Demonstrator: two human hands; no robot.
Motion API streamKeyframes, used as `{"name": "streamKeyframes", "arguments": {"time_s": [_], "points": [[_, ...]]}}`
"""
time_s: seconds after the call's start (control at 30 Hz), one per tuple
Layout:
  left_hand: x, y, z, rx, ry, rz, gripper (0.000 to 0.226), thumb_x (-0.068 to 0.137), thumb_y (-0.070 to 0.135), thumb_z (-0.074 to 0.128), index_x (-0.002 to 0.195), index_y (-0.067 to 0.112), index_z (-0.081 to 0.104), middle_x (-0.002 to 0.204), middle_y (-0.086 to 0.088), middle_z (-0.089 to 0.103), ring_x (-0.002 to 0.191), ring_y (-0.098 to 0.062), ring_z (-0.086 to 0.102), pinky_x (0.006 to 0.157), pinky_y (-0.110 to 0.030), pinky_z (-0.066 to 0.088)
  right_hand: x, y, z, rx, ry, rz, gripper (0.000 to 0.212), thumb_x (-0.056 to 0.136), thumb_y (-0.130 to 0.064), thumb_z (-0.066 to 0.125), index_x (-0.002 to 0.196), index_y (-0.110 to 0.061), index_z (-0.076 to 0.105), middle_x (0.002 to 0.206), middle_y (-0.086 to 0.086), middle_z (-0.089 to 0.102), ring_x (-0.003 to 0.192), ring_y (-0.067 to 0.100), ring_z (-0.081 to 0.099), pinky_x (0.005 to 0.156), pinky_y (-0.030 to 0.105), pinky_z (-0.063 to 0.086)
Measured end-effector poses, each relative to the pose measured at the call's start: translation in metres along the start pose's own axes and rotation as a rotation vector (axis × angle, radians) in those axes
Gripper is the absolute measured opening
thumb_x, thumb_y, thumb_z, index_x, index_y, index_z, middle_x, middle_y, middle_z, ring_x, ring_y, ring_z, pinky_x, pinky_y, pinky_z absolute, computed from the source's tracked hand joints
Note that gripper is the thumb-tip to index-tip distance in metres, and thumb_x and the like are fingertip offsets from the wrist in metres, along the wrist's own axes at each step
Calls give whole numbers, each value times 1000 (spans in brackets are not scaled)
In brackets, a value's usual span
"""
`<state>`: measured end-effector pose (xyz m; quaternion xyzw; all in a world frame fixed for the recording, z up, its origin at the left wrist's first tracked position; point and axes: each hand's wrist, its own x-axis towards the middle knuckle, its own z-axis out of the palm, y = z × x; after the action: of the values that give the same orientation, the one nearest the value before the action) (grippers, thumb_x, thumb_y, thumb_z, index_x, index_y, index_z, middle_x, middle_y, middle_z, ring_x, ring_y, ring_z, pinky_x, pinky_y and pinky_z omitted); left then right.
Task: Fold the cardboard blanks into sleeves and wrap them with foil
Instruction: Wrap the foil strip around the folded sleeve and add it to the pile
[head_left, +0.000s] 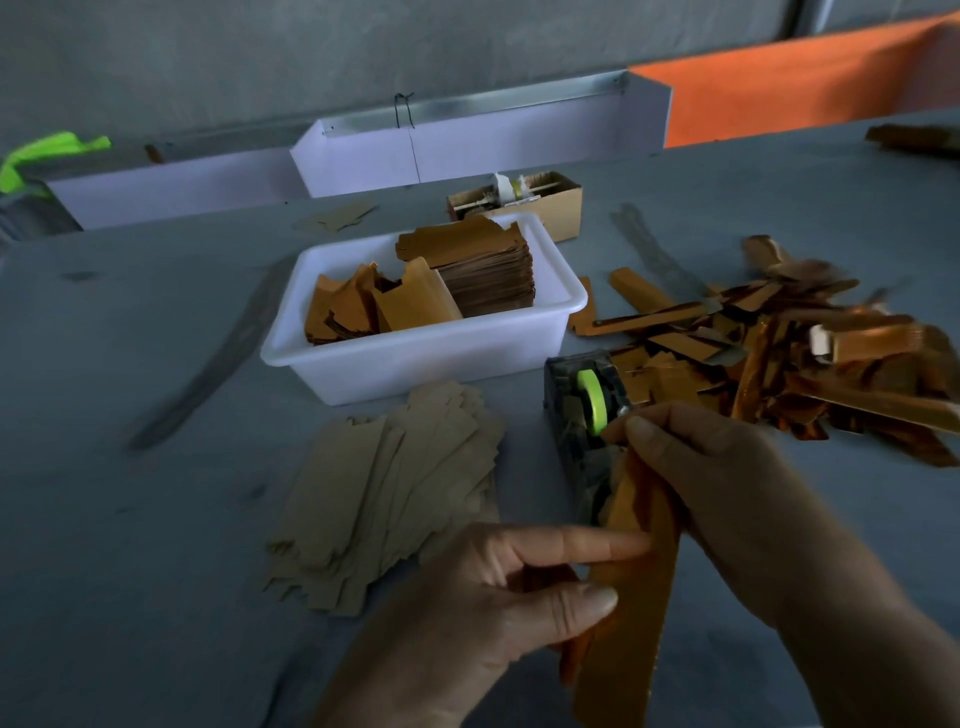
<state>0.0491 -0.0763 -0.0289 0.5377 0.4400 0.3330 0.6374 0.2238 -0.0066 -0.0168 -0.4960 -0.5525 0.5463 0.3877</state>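
A long sleeve wrapped in orange-gold foil (631, 613) stands tilted between my hands at the bottom centre. My left hand (498, 587) grips its lower part, thumb in front and index finger stretched across it. My right hand (691, 467) holds its upper end, fingertips right by the tape dispenser (584, 415) with its green roll. A loose pile of plain cardboard blanks (384, 499) lies on the table to the left of my hands.
A white tub (431, 353) behind the blanks holds stacked gold-faced pieces. A heap of foil-wrapped sleeves and foil strips (810, 353) spreads at the right. A small cardboard box (524, 200) and white trays (467, 140) sit at the back.
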Motion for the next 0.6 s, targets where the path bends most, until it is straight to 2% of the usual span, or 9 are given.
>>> {"name": "streamKeyframes", "arguments": {"time_s": [0.03, 0.13, 0.2, 0.27, 0.33, 0.37, 0.47, 0.53, 0.6], "points": [[0, -2, 0, 13, 15, 8, 37, 76, 41, 72, 113, 37, 69, 99, -18, 69, 98, -32, 66, 97, -40, 49, 0, -1, 0, -9, -3, -9, 20, 92, -26, 48, 86, -24, 67, 71, 4, 65, 62, 17, 63, 61, 30, 50], [3, -6, 4, 100, 172, 50, 32, 72, 42, 74, 103, 44, 71, 68, 4, 65, 68, -9, 64, 69, -22, 50, 2, -8, -7, -48, 44, -82, 18, 90, -30, 47, 86, -24, 63, 73, 1, 68, 67, 9, 68, 54, 18, 51], [5, -8, 8, 117, 293, 72, 31, 71, 37, 72, 100, 48, 70, 58, 9, 61, 59, -4, 61, 60, -17, 47, 4, -10, -18, -86, 163, -131, 13, 89, -28, 50, 85, -28, 62, 80, 0, 69, 75, 11, 68, 62, 22, 54], [5, -10, 9, 130, 384, 77, 38, 69, 39, 71, 101, 57, 65, 56, 7, 56, 58, -7, 59, 60, -20, 46, 5, -9, -30, -131, 265, -135, 12, 87, -24, 53, 81, -31, 61, 84, 1, 66, 83, 19, 65, 78, 39, 55], [6, -12, 11, 135, 434, 83, 46, 67, 40, 72, 107, 61, 60, 59, 0, 52, 60, -12, 56, 62, -25, 47, 3, -3, -36, -152, 274, -86, 10, 86, -23, 56, 80, -28, 62, 85, 7, 65, 85, 33, 62, 84, 53, 51], [6, -13, 12, 133, 453, 88, 48, 68, 39, 72, 108, 61, 59, 61, -3, 52, 61, -14, 57, 63, -26, 48, 2, 0, -36, -167, 248, -52, 9, 85, -23, 57, 80, -26, 63, 84, 10, 64, 85, 35, 61, 82, 53, 52], [10, -13, 15, 130, 502, 108, 46, 76, 27, 76, 110, 55, 62, 60, 4, 59, 61, -7, 63, 62, -18, 48, -1, 12, -26, -196, 147, -11, 11, 85, -26, 58, 77, -24, 64, 74, 5, 63, 74, 24, 59, 62, 31, 46], [12, -13, 15, 127, 522, 111, 45, 81, 18, 74, 109, 51, 64, 61, 6, 63, 61, -4, 65, 63, -16, 48, -1, 16, -17, -239, 109, -7, 11, 86, -28, 57, 77, -27, 64, 72, -1, 61, 71, 14, 58, 59, 25, 41], [12, -13, 16, 132, 540, 101, 46, 81, 16, 73, 109, 50, 62, 64, 4, 66, 63, -5, 67, 66, -19, 52, 1, 19, -9, -283, 85, -16, 11, 86, -29, 57, 77, -28, 64, 71, -4, 62, 68, 11, 59, 58, 25, 43]]}}
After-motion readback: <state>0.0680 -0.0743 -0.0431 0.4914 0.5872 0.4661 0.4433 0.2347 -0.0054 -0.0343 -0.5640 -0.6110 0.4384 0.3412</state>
